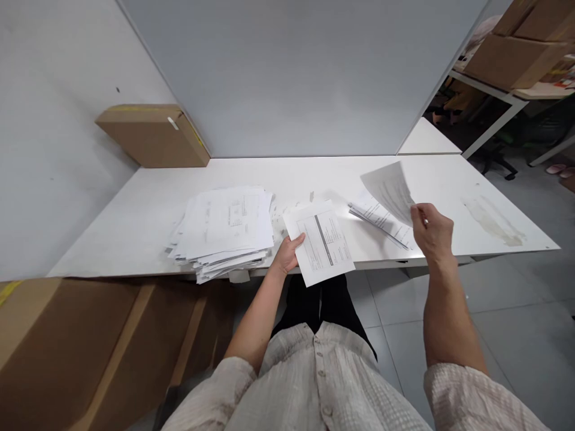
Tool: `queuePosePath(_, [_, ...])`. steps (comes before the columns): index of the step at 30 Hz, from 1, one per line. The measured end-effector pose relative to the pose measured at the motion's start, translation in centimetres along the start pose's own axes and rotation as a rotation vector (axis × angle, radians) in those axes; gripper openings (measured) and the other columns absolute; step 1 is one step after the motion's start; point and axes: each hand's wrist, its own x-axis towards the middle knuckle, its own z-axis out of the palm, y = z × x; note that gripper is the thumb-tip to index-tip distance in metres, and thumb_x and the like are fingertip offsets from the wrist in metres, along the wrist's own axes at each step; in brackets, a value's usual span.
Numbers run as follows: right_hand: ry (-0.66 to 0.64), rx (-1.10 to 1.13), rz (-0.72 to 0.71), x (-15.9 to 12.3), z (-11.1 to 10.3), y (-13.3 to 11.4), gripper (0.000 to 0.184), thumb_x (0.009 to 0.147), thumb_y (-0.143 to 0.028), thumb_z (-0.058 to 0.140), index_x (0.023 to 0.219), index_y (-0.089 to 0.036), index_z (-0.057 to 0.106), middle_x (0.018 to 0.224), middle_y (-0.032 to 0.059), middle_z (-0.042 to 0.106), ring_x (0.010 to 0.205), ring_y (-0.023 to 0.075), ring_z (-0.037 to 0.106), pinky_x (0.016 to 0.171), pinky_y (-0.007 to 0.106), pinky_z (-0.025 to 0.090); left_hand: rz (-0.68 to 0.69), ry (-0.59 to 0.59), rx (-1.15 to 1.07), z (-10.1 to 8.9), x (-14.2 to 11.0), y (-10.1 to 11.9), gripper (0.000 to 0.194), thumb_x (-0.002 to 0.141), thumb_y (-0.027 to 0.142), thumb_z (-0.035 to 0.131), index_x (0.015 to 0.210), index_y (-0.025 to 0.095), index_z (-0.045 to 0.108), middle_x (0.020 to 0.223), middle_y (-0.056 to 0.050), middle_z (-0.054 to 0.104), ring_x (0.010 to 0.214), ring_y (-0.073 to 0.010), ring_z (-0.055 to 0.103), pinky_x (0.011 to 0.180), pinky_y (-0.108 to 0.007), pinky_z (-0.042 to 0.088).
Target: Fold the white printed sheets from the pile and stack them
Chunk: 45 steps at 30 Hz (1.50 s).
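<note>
My left hand (287, 254) grips a printed sheet of paper (320, 242) by its left edge, thumb on top, over the front edge of the desk. Whether more sheets lie under it I cannot tell. My right hand (431, 230) pinches the corner of another printed sheet (390, 187), which is lifted and curled. Beneath that sheet a small pile of printed papers (380, 218) lies slanted on the desk. Left of my left hand stands a tall, uneven stack of papers (227, 224), some edges jutting past the desk front.
The white desk (309, 173) backs onto a grey panel (300, 78). A flat cardboard box (155, 136) leans in its left back corner. Large cardboard boxes (67, 341) stand on the floor at left. More boxes (516, 57) sit on another table at right.
</note>
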Motion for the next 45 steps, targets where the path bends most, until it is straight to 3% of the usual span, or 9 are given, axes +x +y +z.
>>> queuePosePath(3, [0.161,0.304,0.003,-0.5,-1.6,-2.5,0.026,0.086,-0.045,0.048,0.084,-0.021,0.06,0.069,0.0019,0.056,0.064,0.0164,0.052,0.062,0.03,0.041,-0.004,-0.001,-0.003,0.1,-0.1,0.1,0.044,0.064,0.03,0.079,0.102,0.012,0.067,0.105,-0.014,0.07,0.113,-0.0335,0.058,0.102,-0.05,0.041])
queuePosePath(6, [0.203,0.653,0.123,-1.3,-0.4,-4.4,0.027,0.083,-0.049,0.051,0.078,-0.022,0.055,0.071,0.0008,0.054,0.068,0.0163,0.053,0.062,0.03,0.043,0.001,0.003,-0.007,0.0,-0.1,0.0,0.045,0.064,0.03,0.079,0.104,0.012,0.066,0.105,-0.014,0.07,0.113,-0.0335,0.058,0.102,-0.05,0.041])
queuePosePath(12, [-0.278,0.767,0.436,-4.8,5.3,-7.4,0.028,0.079,-0.048,0.056,0.084,-0.02,0.058,0.06,-0.0028,0.05,0.053,0.0117,0.044,0.048,0.024,0.034,0.005,0.014,-0.006,-0.1,0.0,-0.2,0.046,0.069,0.037,0.075,0.106,0.011,0.065,0.105,-0.014,0.07,0.113,-0.0322,0.058,0.103,-0.049,0.041])
queuePosePath(15, [-0.328,0.712,0.5,-6.7,6.8,-8.6,0.028,0.08,-0.047,0.054,0.082,-0.02,0.056,0.051,-0.0065,0.04,0.046,0.0096,0.034,0.044,0.023,0.027,0.016,0.017,-0.017,0.3,-0.1,-0.1,0.047,0.071,0.041,0.074,0.106,0.011,0.065,0.107,-0.014,0.069,0.115,-0.0321,0.057,0.104,-0.049,0.04])
queuePosePath(20, [-0.369,0.608,0.414,-8.1,7.6,-9.8,0.031,0.083,-0.051,0.048,0.082,-0.02,0.055,0.059,-0.0022,0.052,0.052,0.0121,0.042,0.049,0.025,0.033,0.023,-0.013,0.026,0.2,0.0,-0.4,0.047,0.067,0.041,0.077,0.102,0.011,0.067,0.106,-0.014,0.07,0.116,-0.0335,0.056,0.103,-0.049,0.04])
queuePosePath(26, [-0.382,0.577,0.315,-7.5,6.9,-9.7,0.054,0.081,-0.053,0.052,0.123,-0.019,0.05,0.119,0.0145,0.057,0.096,0.0235,0.057,0.074,0.037,0.047,0.108,-0.093,0.176,0.2,-0.6,0.1,0.053,0.068,0.047,0.074,0.107,0.013,0.065,0.108,-0.014,0.069,0.108,-0.0322,0.06,0.097,-0.049,0.046])
queuePosePath(30, [-0.529,0.983,0.295,-6.1,5.7,-9.6,0.037,0.082,-0.046,0.056,0.109,-0.022,0.057,0.106,0.0086,0.065,0.097,0.0222,0.06,0.083,0.038,0.048,0.236,-0.162,0.515,2.8,-2.0,3.0,0.046,0.074,0.05,0.067,0.102,0.013,0.068,0.1,-0.012,0.071,0.102,-0.0284,0.063,0.09,-0.043,0.049])
queuePosePath(35, [-0.272,1.123,0.235,-5.2,5.4,-10.4,0.021,0.082,-0.04,0.058,0.097,-0.024,0.059,0.095,0.0029,0.066,0.092,0.019,0.061,0.086,0.036,0.047,0.57,-0.094,0.648,5.7,-3.3,5.4,0.036,0.08,0.043,0.063,0.104,0.016,0.066,0.097,-0.006,0.07,0.097,-0.0212,0.063,0.086,-0.034,0.049])
queuePosePath(45, [-0.279,1.157,0.192,-6.8,7.9,-9.9,0.027,0.084,-0.04,0.056,0.106,-0.024,0.056,0.106,0.0058,0.064,0.097,0.0204,0.06,0.087,0.037,0.047,0.693,-0.005,0.705,4.2,-2.9,2.9,0.03,0.089,0.044,0.048,0.101,0.019,0.06,0.077,-0.001,0.06,0.073,-0.0128,0.055,0.071,-0.025,0.045])
